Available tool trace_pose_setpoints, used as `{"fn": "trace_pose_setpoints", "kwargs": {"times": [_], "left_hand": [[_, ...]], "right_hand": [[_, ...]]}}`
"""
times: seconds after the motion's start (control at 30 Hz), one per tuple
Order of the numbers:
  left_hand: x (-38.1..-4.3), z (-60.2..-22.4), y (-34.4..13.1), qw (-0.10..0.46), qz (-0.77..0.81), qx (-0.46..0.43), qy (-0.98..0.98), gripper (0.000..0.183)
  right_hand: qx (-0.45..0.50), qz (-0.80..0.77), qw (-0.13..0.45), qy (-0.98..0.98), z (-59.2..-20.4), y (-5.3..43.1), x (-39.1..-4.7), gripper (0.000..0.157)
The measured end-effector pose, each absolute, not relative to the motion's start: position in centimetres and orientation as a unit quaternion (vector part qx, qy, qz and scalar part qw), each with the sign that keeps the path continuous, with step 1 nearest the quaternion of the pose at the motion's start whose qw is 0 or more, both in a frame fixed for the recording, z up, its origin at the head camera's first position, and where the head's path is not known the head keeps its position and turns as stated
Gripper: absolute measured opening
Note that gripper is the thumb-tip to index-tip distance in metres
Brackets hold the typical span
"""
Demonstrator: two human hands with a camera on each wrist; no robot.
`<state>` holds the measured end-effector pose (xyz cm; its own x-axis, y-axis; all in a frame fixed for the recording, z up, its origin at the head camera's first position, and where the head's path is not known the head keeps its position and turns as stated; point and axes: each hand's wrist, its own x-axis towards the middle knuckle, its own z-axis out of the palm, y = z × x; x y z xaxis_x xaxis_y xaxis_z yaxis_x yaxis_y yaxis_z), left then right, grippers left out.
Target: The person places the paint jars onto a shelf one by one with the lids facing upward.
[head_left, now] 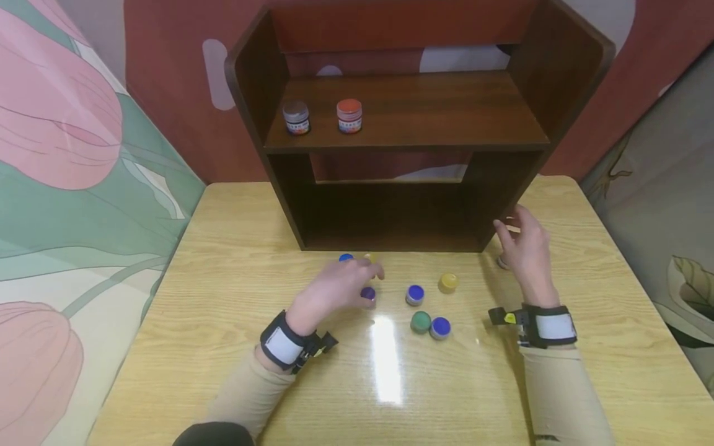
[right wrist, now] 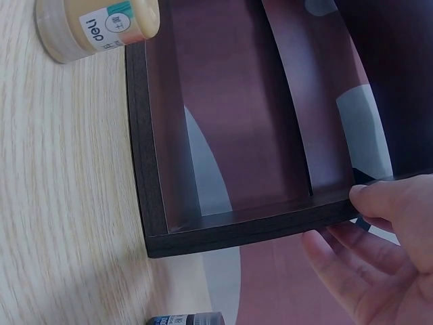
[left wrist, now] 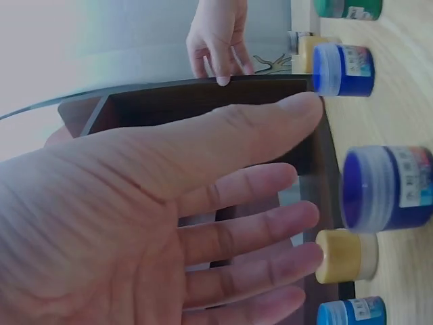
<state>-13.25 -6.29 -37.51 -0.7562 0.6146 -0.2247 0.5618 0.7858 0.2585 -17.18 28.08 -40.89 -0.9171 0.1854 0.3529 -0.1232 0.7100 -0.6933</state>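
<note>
A dark brown wooden shelf (head_left: 407,148) stands on the table. At its right side panel, my right hand (head_left: 527,251) pinches the front edge, thumb on one side and fingers on the outer side, as the right wrist view shows. My left hand (head_left: 340,286) hovers with fingers extended over small paint jars and holds nothing. Close to its fingers are a purple jar (left wrist: 389,188), a yellow jar (left wrist: 345,256) and a light blue jar (left wrist: 355,311). In the head view, this hand partly covers them.
On the upper board stand a black jar (head_left: 296,118) and a red jar (head_left: 349,116). In front are a blue jar (head_left: 415,295), a yellow jar (head_left: 449,283), a green jar (head_left: 421,322) and another blue jar (head_left: 440,328). One jar (head_left: 502,262) sits partly hidden by the right hand.
</note>
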Motion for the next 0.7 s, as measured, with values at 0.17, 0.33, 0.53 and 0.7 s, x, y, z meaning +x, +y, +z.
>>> {"fn": "trace_pose_setpoints", "kwargs": {"times": [0.17,0.33,0.53,0.7], "left_hand": [[-13.0,-38.3,-6.1,0.162,0.088,0.303,0.935,0.054],[-12.8,-39.0,-5.5,0.176,0.059,0.293,0.938,0.057],[-12.5,-39.6,-4.9,0.163,0.025,0.301,0.939,0.054],[-12.4,-39.6,-4.8,0.151,0.009,0.307,0.940,0.046]], "right_hand": [[-0.017,0.379,0.199,-0.904,-40.7,28.1,-17.1,0.036],[-0.014,0.381,0.201,-0.902,-40.8,28.1,-17.2,0.037],[-0.012,0.381,0.202,-0.902,-40.8,28.3,-17.2,0.037],[-0.013,0.380,0.198,-0.904,-40.6,28.1,-17.1,0.038]]}}
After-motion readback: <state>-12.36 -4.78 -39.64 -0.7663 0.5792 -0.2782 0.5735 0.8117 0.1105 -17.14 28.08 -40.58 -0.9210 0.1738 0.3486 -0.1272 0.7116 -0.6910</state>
